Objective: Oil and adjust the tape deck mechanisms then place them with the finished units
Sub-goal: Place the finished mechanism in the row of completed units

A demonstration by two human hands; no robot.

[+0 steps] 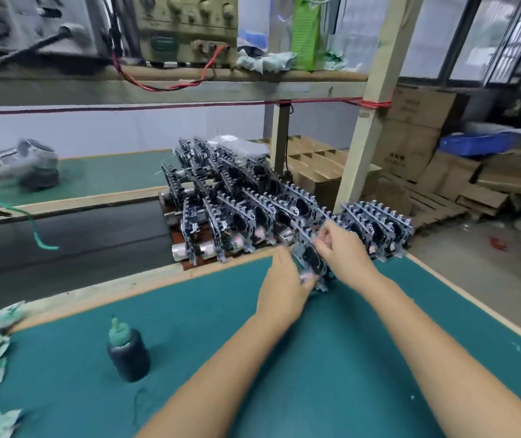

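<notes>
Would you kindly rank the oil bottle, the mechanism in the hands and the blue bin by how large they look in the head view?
1. Blue bin, widest in the frame though farthest away.
2. Mechanism held by the left hand and right hand.
3. Oil bottle; close to the mechanism in apparent size, so this order is unsure.

Bare green mat [221, 327] near side; oil bottle [129, 355] left; mechanism rows [230, 197] blocking beyond
</notes>
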